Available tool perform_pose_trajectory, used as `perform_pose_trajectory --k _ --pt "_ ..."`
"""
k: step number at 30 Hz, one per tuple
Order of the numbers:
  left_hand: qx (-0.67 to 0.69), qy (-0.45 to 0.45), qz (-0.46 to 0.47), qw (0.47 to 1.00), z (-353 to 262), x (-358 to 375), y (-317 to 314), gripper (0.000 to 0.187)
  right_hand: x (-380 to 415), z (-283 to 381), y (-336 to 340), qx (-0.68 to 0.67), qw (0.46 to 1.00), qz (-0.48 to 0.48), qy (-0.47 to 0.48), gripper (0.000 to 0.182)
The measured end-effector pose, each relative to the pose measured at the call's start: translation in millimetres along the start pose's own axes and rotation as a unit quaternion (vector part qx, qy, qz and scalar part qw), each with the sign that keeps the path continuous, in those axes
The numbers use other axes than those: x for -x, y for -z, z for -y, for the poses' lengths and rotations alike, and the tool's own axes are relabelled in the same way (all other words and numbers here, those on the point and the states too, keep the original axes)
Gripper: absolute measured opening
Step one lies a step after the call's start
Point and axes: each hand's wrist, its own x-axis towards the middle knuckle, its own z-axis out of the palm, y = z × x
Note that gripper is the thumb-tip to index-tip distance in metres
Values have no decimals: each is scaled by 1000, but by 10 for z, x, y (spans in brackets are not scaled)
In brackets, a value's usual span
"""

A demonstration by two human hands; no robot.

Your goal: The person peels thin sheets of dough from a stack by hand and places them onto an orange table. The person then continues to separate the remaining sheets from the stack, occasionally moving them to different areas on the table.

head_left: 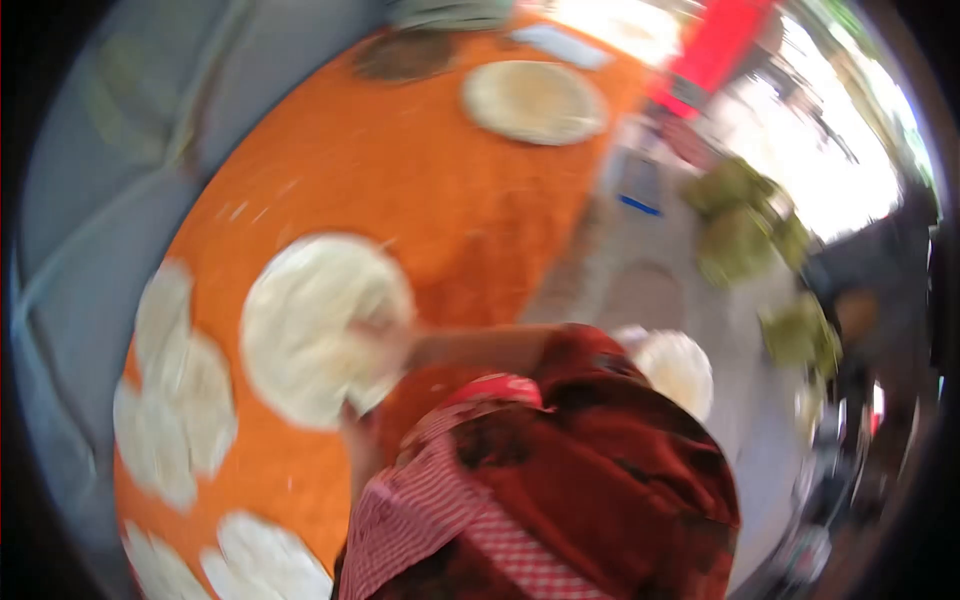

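Observation:
A large, round, pale sheet that looks like dough (300, 320) lies on an orange covering (400, 170), its surface uneven. My right hand (385, 338) is over its right part, smeared by motion, so its fingers cannot be made out. At the sheet's lower edge is my left hand (357, 415); it looks to be touching the rim, but its fingers are mostly hidden and blurred. Thin, pale rounds like flatbreads (205, 405) lie to the left, some overlapping. More of these pale rounds (262, 555) spread along the bottom left.
A round pale plate or tray (535, 102) stands at the far end, near a dark round patch (403, 55). Another pale round dish (675, 375) is beside my dark red sleeve (600, 375). Yellow-green bundles (735, 225) sit on the grey floor at right. Grey fabric (110, 200) borders the left.

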Motion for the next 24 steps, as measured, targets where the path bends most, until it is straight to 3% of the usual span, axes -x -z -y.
perform_pose_trajectory --k 2,3,6,7,8,10,12,13,14,16,17,18,19,20,21,24 --pt "-58 -7 -26 998 -7 41 35 32 288 316 -136 83 967 81 225 72" --pt "59 87 -85 991 180 -23 226 29 335 216 -790 148 952 -59 259 51" --pt "275 208 -171 923 57 -274 404 26 196 313 -704 114 974 -19 196 42" --pt "325 223 -183 901 -55 -297 437 26 166 473 -238 95 978 57 178 35" --pt "337 198 -158 907 -97 -363 501 29 -46 404 -440 67 980 11 187 31" --pt "360 131 -138 913 -225 -392 768 36 -329 740 -127 55 974 63 209 22" --pt "408 10 -135 903 -1329 46 285 51 -639 1252 402 55 964 132 225 17" --pt "400 -28 -160 902 -1389 129 347 59 -950 1358 161 15 971 -3 240 13" --pt "390 -63 -187 899 -1388 265 463 66 -912 1685 993 17 975 124 182 13" --pt "326 14 -330 886 -1012 428 695 68 -1268 1798 1439 -89 981 60 162 15" --pt "297 63 -389 870 -855 506 777 70 -1516 1730 1594 -89 975 133 151 20" --pt "354 62 -317 878 -805 565 777 69 -1810 1635 1727 -15 969 149 196 27" --pt "409 59 -238 879 -767 592 700 68 -1794 1529 1983 -92 969 168 154 30" --pt "412 -21 -152 898 -927 579 495 64 -1988 1318 1948 -102 972 192 93 32" --pt "408 -18 -192 892 -947 542 410 60 -1966 1149 2047 -134 966 214 64 34" --pt "455 9 -186 871 -911 305 268 52 -2082 132 1768 -297 899 321 8 46"
